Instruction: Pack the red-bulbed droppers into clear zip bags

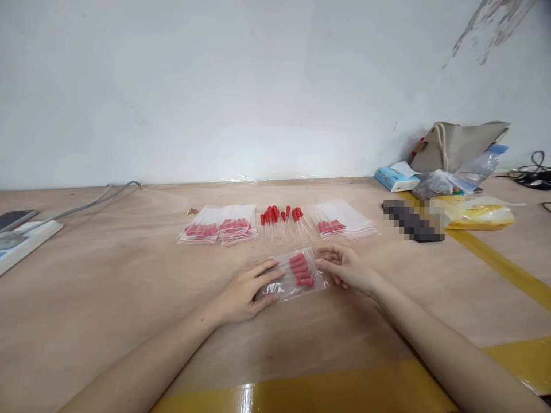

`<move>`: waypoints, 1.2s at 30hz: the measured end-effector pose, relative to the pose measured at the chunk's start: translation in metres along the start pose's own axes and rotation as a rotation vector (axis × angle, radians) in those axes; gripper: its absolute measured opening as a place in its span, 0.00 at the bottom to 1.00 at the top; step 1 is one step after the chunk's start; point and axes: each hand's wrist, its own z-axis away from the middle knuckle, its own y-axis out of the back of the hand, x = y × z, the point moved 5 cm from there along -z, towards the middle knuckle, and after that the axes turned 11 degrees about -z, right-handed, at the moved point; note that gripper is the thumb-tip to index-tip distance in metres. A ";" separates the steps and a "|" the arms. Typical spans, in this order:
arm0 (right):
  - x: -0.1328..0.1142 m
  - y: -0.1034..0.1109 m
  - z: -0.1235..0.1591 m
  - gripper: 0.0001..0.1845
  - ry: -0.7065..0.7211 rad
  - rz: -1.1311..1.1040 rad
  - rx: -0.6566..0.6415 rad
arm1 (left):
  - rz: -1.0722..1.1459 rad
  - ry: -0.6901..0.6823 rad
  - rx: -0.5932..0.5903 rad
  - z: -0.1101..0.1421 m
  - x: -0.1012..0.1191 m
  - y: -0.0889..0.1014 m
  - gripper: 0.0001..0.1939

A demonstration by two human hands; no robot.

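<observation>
A clear zip-lock bag (286,287) lies in front of me with several red-bulbed droppers (301,269) inside, side by side. My left hand (247,289) rests on the bag's left part, its fingers spread and its thumb apart. My right hand (344,268) is at the bag's right edge, with the thumb over that edge and the other fingers bent; part of the grip is hidden. Just beyond the bag, loose droppers (273,215) with red bulbs and clear stems lie on the table.
Filled bags (202,226) lie in two stacks at the back left. More bags (346,218) are right of the loose droppers. A tissue pack (396,176), a grey bag (465,149), a yellow packet (480,213) and a power strip (32,244) line the sides. Yellow tape (503,272) crosses the table.
</observation>
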 end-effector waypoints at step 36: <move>-0.038 0.123 -0.041 0.18 0.090 0.708 0.833 | 0.097 0.051 -0.017 0.001 -0.004 -0.005 0.27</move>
